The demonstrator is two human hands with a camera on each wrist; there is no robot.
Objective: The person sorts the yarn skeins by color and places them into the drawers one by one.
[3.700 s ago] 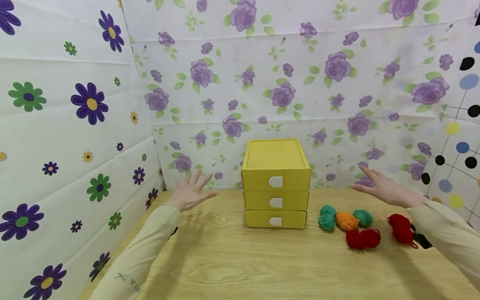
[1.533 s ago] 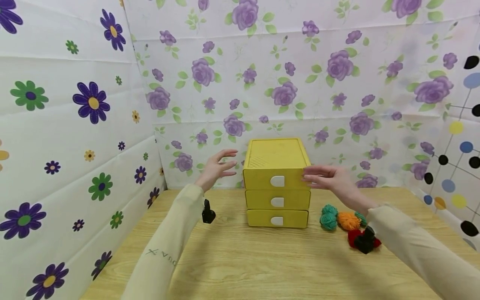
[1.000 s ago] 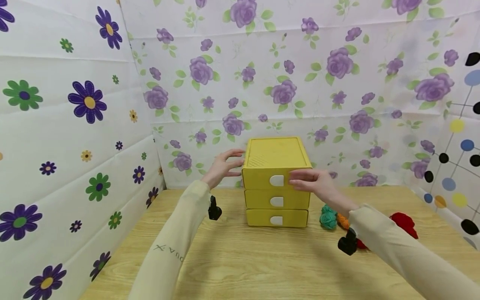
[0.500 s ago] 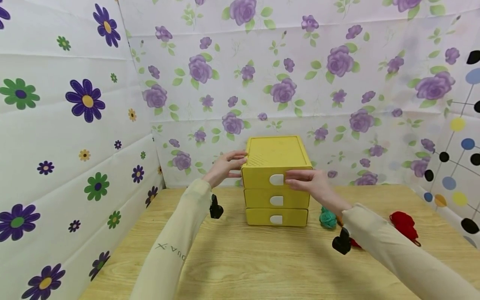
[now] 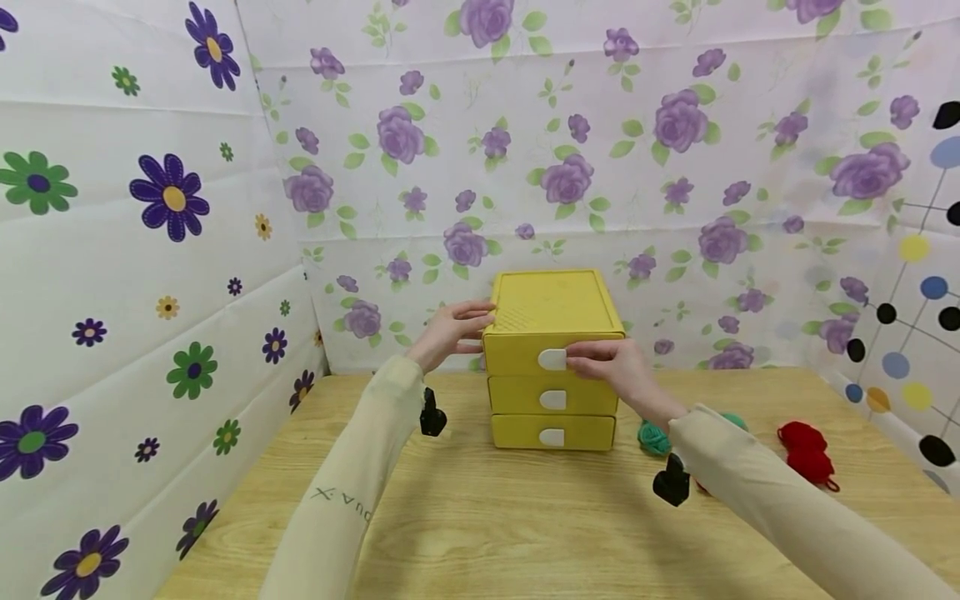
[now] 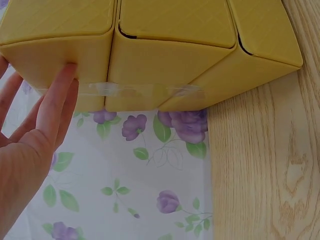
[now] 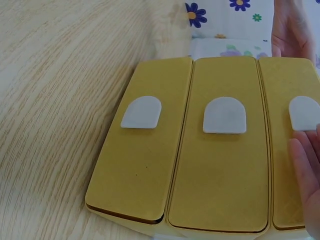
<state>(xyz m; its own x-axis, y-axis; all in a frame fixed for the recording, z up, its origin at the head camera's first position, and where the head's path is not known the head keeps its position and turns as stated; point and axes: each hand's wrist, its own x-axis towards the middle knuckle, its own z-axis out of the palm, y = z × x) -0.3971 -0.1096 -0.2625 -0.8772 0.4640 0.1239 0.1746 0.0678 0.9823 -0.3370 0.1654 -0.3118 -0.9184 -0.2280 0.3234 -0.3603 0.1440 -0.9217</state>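
Note:
A yellow three-drawer cabinet (image 5: 551, 304) stands on the table near the back wall. Its drawers all look closed, and each carries a white pull tab (image 7: 224, 115). My left hand (image 5: 446, 335) rests its fingertips against the cabinet's left side near the top; the left wrist view shows the extended fingers (image 6: 51, 107) touching that side. My right hand (image 5: 618, 371) is at the front, with fairly straight fingertips at the right edge of the top drawer's tab (image 5: 552, 359). In the right wrist view, thumb and fingers are slightly apart at that tab's edge, partly cut off by the frame.
Right of the cabinet lie a teal yarn ball (image 5: 654, 438) and a red yarn bundle (image 5: 808, 452). More yarn is mostly hidden behind the right forearm. Floral sheets (image 5: 420, 192) wall in the wooden table (image 5: 480, 525). Clear tape (image 6: 105, 89) runs along the cabinet's side.
Both hands have come inward from wide apart. The left has reached the cabinet's side, while the right has slid left across the front to the top tab. The cabinet has stayed put.

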